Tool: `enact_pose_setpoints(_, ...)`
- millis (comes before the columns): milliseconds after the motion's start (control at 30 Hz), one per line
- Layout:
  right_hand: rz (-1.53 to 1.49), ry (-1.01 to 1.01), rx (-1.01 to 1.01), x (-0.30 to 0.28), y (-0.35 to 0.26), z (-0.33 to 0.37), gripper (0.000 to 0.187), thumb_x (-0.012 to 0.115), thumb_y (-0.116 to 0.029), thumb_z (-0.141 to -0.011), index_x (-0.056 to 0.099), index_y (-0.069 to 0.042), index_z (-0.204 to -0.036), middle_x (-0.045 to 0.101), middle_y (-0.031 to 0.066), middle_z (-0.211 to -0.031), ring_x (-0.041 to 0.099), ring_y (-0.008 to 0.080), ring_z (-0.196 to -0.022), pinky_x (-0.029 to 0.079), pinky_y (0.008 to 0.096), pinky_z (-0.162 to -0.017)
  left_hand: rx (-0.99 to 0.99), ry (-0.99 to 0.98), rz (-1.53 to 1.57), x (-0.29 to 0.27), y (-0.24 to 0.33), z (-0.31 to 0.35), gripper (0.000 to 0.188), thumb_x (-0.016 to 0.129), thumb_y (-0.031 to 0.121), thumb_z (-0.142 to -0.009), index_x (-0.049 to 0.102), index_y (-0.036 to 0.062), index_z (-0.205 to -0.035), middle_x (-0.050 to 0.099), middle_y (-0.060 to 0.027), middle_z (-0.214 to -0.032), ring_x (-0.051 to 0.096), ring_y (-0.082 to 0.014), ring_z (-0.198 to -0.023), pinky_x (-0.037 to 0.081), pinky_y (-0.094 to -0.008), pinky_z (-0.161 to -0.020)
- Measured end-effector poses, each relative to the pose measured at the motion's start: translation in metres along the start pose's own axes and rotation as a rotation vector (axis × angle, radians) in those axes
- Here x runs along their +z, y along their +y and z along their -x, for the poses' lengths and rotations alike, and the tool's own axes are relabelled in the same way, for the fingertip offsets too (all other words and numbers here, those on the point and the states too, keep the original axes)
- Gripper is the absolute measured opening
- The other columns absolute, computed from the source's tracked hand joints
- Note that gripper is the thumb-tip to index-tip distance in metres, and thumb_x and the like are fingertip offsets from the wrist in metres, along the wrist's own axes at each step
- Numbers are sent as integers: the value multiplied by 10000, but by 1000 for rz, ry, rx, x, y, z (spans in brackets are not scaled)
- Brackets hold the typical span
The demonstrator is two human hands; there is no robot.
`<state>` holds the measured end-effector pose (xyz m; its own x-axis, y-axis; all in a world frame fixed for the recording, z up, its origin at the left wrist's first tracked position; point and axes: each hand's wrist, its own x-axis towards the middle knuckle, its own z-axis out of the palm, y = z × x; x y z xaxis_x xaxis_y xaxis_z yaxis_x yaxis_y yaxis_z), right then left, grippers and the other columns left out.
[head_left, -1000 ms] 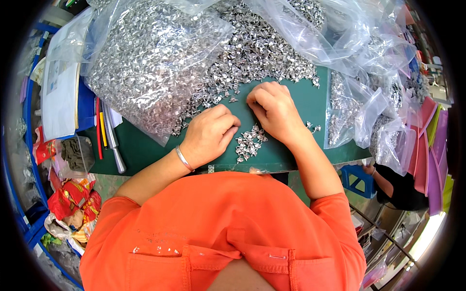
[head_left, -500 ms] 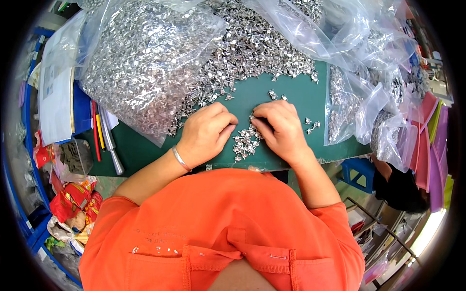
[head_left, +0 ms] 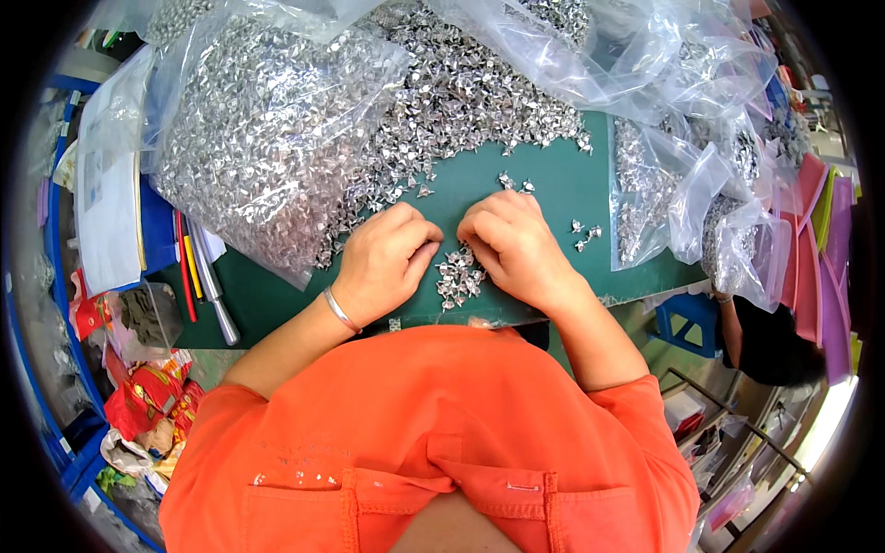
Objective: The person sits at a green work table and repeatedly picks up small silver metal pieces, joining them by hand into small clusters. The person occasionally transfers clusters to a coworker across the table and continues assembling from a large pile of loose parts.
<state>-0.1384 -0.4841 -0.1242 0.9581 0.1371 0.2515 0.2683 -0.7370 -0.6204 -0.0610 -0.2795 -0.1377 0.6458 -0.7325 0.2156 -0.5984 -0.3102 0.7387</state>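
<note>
A small pile of shiny silver metal parts, each with pointed prongs, lies on the green tabletop between my hands. My left hand, a silver bangle on its wrist, is closed just left of the pile, thumb and forefinger pressed together. Whatever may be in that pinch is hidden. My right hand bends over the pile's far right side, its fingers curled down and closed at the parts. Its fingertips are mostly covered by the hand, so what they hold cannot be made out.
A big heap of the same parts spreads behind, with a full clear plastic bag at left. More filled bags stand at right. A few loose parts lie beyond my right hand. Pens and a metal rod lie left.
My right hand has shifted slightly left, closer to my left hand. The left hand keeps nearly the same place and pinch. The whole view has moved a little.
</note>
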Motion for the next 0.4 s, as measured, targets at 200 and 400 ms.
enact_pose_setpoints(200,8,-7,-61,1,-6,-3,134,694,-15,-760,645,-95,-855,665,20,-921,611,247,-934,429,400,-814,-15,-20,-11,0,2,0,105,726,10,-822,700,53,-915,610,-80,-851,621,-263,-729,497,-363,-650)
enact_pose_setpoints(400,51,-56,-119,4,-8,-5,117,676,-27,-729,646,-89,-823,668,13,-917,610,241,-926,428,403,-805,4,-5,2,-1,2,0,104,727,7,-822,695,48,-912,602,-80,-845,609,-257,-717,489,-356,-636)
